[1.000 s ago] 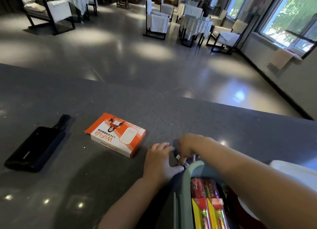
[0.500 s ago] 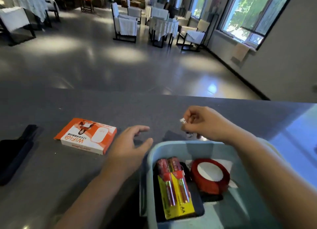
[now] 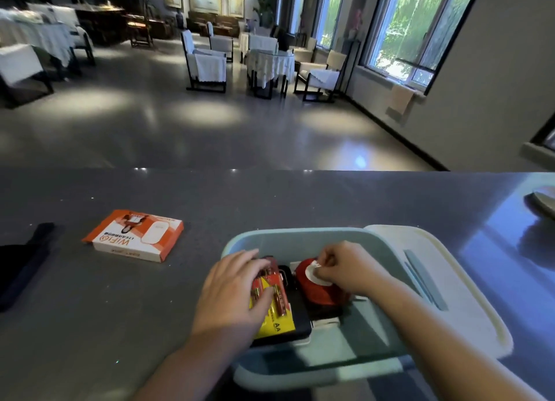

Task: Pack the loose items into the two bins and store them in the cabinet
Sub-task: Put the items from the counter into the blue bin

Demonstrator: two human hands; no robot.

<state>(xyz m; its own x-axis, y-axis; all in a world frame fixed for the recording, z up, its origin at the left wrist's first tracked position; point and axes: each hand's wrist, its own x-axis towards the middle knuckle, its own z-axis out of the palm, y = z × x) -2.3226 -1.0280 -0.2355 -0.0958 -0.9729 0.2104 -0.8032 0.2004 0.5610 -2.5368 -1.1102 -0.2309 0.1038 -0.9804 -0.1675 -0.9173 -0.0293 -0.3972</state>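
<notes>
A pale blue bin [image 3: 300,235] stands on the dark counter near me. Inside it lie a yellow and red AA battery pack [image 3: 276,322] on a black flat item [image 3: 300,319], and a red tape roll [image 3: 318,289]. My left hand [image 3: 231,292] rests on the battery pack, fingers laid across its top and thumb on its face. My right hand [image 3: 345,268] hovers over the roll's white core with fingertips pinched together; what they hold is hidden. An orange and white WiFi box [image 3: 135,235] lies loose on the counter to the left.
A white bin or lid with a slot handle [image 3: 435,280] sits against the blue bin's right side. A black flat item [image 3: 21,262] lies at the far left. The counter's far edge [image 3: 270,172] drops to a hall with covered chairs and tables.
My right hand has come down from above the bin's far rim into the bin, over the red roll. My left hand has moved off the counter onto the battery pack.
</notes>
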